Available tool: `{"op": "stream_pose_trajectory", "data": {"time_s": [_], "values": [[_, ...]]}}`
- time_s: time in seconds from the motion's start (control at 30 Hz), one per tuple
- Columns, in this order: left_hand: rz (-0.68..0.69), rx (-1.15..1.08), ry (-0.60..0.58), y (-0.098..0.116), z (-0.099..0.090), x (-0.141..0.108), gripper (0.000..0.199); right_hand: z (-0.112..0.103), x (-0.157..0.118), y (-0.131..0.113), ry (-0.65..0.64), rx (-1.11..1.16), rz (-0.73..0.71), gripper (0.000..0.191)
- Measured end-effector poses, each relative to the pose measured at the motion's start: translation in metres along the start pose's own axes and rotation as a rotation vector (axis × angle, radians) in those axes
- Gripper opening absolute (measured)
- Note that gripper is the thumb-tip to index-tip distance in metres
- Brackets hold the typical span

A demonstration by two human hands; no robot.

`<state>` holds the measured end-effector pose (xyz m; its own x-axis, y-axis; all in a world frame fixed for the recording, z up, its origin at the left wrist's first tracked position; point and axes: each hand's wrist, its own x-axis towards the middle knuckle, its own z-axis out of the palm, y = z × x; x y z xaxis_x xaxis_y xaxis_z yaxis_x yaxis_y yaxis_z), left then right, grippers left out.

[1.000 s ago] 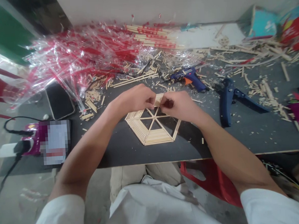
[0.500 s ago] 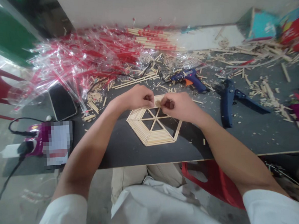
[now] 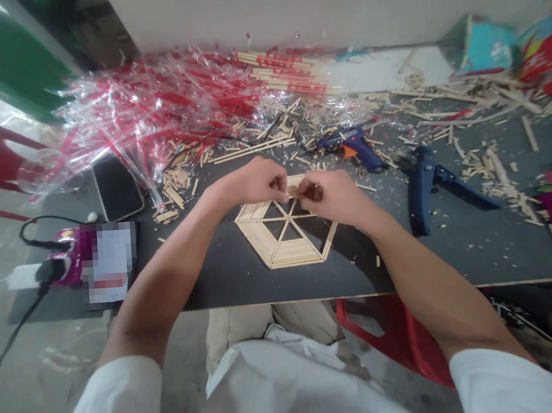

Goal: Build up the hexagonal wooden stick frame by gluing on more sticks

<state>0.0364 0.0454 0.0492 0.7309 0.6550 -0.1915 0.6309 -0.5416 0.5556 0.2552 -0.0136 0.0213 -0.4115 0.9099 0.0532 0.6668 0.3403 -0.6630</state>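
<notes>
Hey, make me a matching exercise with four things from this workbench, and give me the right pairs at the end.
Things:
1. Hexagonal stick frame
2. Glue gun
3. Dark-screened phone
4. Two-handled tool

Place, colour or state:
A. Blue and orange
B. Spread in a V, right of the right hand
C. Partly hidden by the left hand and the right hand
D. Left of the left hand

Pairs: 1-C, 2-A, 3-D, 4-B

Muted light; glints on plastic wrappers [image 3: 158, 108]; soft shadow on tabletop [image 3: 361, 267]; edges blurred.
</notes>
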Motion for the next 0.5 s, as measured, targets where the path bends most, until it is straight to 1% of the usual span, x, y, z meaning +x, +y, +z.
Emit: {"op": "stream_pose_trajectory", "data": {"time_s": [0.2, 0.33, 0.5], "values": [[0.062, -0.009, 0.002, -0.0031, 0.0038, 0.0012, 0.008, 0.0, -0.0001, 0.0002, 0.005, 0.018, -0.004, 0.008], [0.069, -0.019, 0.012, -0.0047, 0.0043, 0.0016, 0.005, -0.0004, -0.0003, -0.0015, 0.006, 0.026, 0.007, 0.008], [0.065, -0.016, 0.018, -0.0041, 0.0041, 0.002, 0.007, -0.0004, -0.0028, -0.0066, 0.025, 0.048, 0.069, 0.007]]}}
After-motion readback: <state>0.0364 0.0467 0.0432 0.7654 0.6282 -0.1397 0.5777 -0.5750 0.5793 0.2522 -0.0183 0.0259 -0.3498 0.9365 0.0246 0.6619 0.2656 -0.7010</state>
